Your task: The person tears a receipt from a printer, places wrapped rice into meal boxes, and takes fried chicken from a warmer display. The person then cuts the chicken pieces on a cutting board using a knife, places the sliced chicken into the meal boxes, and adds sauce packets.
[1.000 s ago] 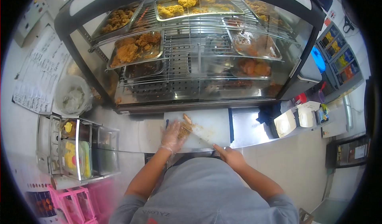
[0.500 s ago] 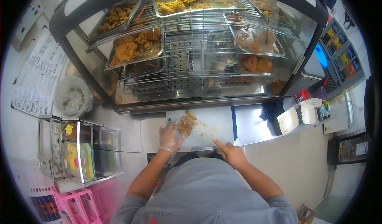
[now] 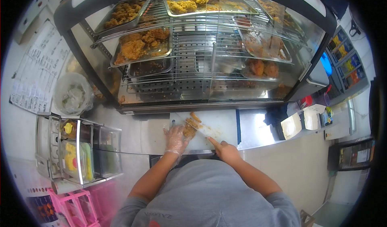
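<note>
My left hand (image 3: 175, 140), in a clear plastic glove, presses its fingers against a piece of fried chicken (image 3: 188, 131) on the white cutting board (image 3: 225, 124). In my right hand (image 3: 226, 151) is a knife (image 3: 198, 128), its handle gripped with the index finger stretched forward. The blade slants up and left, with its front part at the chicken. A cut strip of chicken (image 3: 195, 117) lies just beyond the blade, and crumbs are scattered to its right.
A glass display cabinet (image 3: 209, 106) with trays of fried chicken (image 3: 139, 45) rises directly behind the board. White takeaway boxes (image 3: 292, 126) stand at right. On the left are a plastic-lined tub (image 3: 73, 96) and a rack of containers (image 3: 80, 154). A dark cloth (image 3: 276, 119) lies right of the board.
My right hand and the knife have shifted slightly left, bringing the blade closer to the chicken. My left hand stays on the piece. The whole view has shifted a little.
</note>
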Demonstrator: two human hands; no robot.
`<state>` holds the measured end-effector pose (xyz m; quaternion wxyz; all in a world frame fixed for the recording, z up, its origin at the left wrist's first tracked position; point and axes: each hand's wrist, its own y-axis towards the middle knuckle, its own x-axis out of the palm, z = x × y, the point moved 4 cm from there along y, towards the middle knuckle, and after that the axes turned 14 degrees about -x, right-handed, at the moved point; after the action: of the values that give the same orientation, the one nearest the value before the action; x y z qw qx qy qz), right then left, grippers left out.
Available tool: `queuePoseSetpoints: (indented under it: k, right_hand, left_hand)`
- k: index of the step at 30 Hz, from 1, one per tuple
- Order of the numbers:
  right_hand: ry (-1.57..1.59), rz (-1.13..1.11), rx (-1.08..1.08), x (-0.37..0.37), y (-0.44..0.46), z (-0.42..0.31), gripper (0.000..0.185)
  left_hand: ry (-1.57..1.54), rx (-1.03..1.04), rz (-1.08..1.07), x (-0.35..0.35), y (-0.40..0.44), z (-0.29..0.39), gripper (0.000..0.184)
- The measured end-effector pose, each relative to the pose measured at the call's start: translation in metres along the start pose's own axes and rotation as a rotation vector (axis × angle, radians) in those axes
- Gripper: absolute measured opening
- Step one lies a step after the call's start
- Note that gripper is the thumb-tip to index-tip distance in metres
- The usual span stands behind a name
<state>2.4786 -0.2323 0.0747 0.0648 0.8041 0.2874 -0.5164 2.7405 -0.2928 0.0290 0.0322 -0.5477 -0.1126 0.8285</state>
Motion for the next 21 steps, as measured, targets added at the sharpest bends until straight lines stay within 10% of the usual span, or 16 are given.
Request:
queuePoseSetpoints:
  k: [21]
  right_hand:
    - [0.033, 0.101, -0.032, -0.002, -0.043, 0.004, 0.064]
  left_hand:
    - [-0.253, 0.16, 0.14, -0.011, 0.0, -0.019, 0.096]
